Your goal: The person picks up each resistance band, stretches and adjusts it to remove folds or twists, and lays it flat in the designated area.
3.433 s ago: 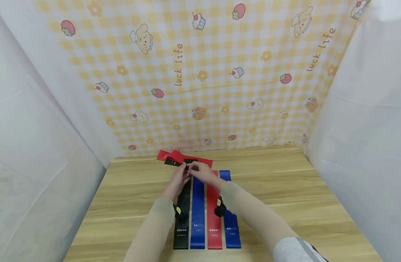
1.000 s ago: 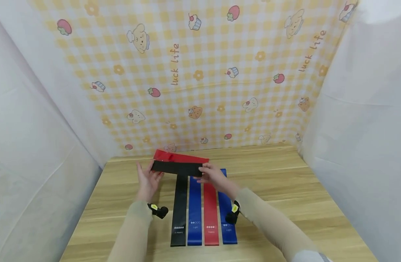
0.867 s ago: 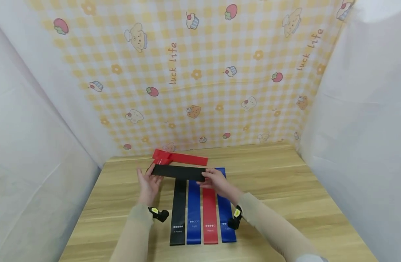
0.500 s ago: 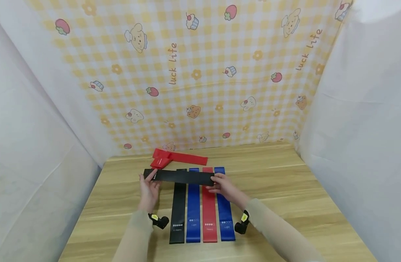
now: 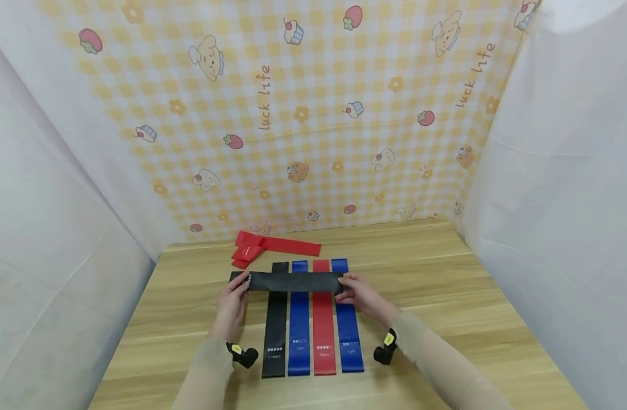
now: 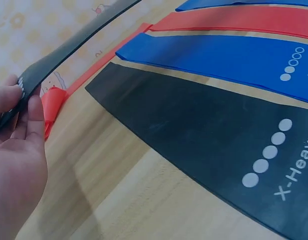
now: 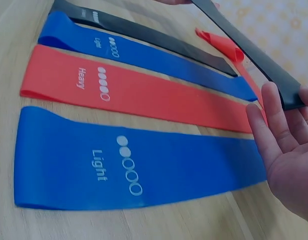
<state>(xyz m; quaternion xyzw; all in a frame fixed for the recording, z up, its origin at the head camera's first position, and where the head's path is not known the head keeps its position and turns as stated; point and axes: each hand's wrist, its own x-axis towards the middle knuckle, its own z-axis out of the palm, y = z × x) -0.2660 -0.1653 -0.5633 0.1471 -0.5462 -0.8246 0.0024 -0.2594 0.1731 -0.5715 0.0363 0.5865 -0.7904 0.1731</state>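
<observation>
A black resistance band point(image 5: 295, 282) is stretched level between both hands, above the far ends of a row of flat bands. My left hand point(image 5: 233, 304) pinches its left end, thumb on top by the printed dots. At the other end, my right hand point(image 5: 361, 294) pinches it between thumb and fingers. Below lie a black X-Heavy band point(image 6: 193, 125), a blue Light band point(image 5: 299, 330), a red Heavy band point(image 7: 144, 95) and a second blue Light band point(image 7: 193, 160), side by side. The held band hides part of each in the head view.
Behind the row, a folded red band point(image 5: 249, 250) and a straight red length point(image 5: 295, 246) lie near the back of the wooden table point(image 5: 421, 273). A yellow checked cloth point(image 5: 313, 142) hangs behind, with white sheets on both sides.
Both hands have lifted the black band from beside the red one, stretched it out sideways and brought it nearer and to the right. The flat bands stay in place.
</observation>
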